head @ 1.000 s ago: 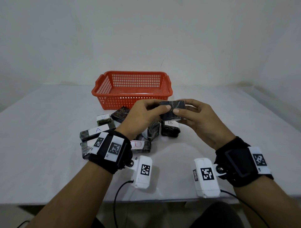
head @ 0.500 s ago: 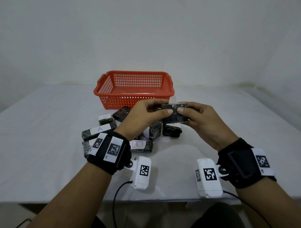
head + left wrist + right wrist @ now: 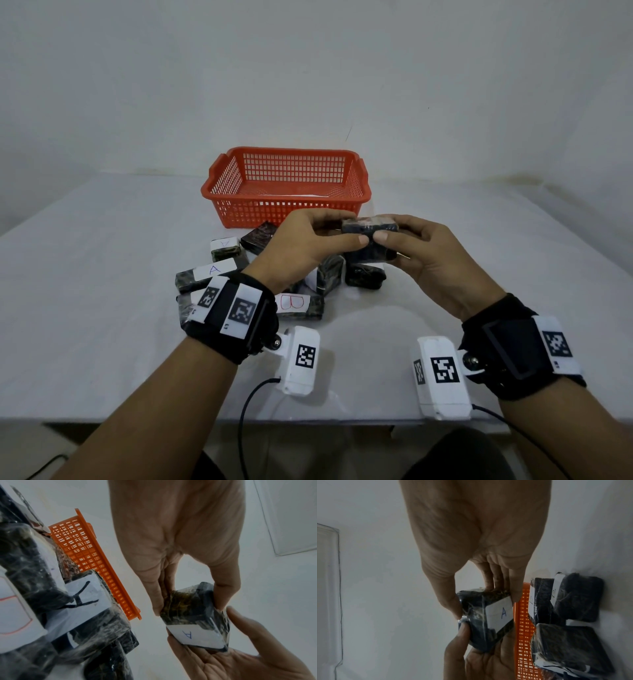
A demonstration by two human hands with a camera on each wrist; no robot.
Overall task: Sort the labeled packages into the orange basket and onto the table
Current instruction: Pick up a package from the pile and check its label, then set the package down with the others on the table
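Both hands hold one dark wrapped package [image 3: 370, 230] in the air just in front of the orange basket [image 3: 286, 205]. My left hand [image 3: 308, 243] pinches its left end and my right hand [image 3: 421, 250] pinches its right end, thumbs meeting on the near face. Its white label, marked A, faces downward and shows in the wrist views: package [image 3: 193, 616], package [image 3: 485, 616]. Under the hands lies a heap of several dark packages on the table [image 3: 102, 308]; one with an A label [image 3: 209, 274], one with a red B label [image 3: 298, 305].
The orange basket stands at the back middle of the white table and holds only a pale sheet on its floor. A white wall rises behind it. The table's front edge runs under my forearms, with cables hanging from the wrist cameras.
The two hands have turned the held package slightly and lifted it a little toward the basket. The heap on the table has not moved.
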